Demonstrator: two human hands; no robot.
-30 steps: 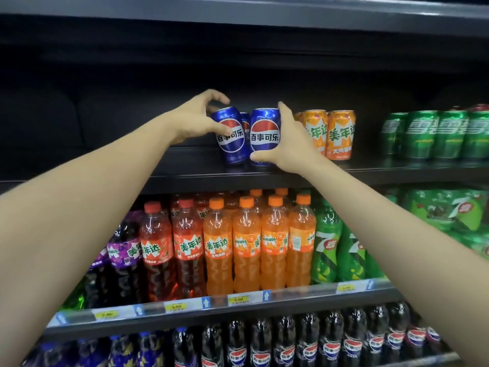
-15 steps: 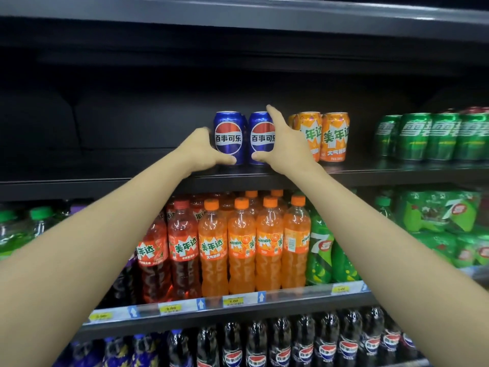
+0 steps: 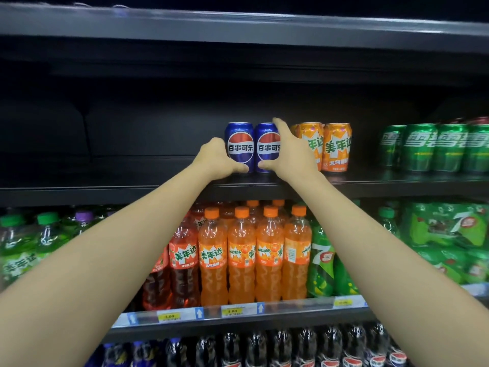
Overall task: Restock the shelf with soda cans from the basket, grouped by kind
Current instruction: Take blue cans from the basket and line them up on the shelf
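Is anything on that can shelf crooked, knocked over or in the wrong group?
Nothing stands out. Both blue Pepsi cans stand upright side by side, held by the left hand and right hand, next to the orange Mirinda cans; green Sprite cans sit apart.

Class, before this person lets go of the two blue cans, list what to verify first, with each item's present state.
1. Left blue can upright on the can shelf: ok.
2. Right blue can upright beside it: ok.
3. Blue cans grouped apart from the orange cans: ok.
4. Left hand grips its can low: ok.
5. Right hand clear of the orange cans: cannot tell.
6. Room behind for more blue cans: cannot tell.
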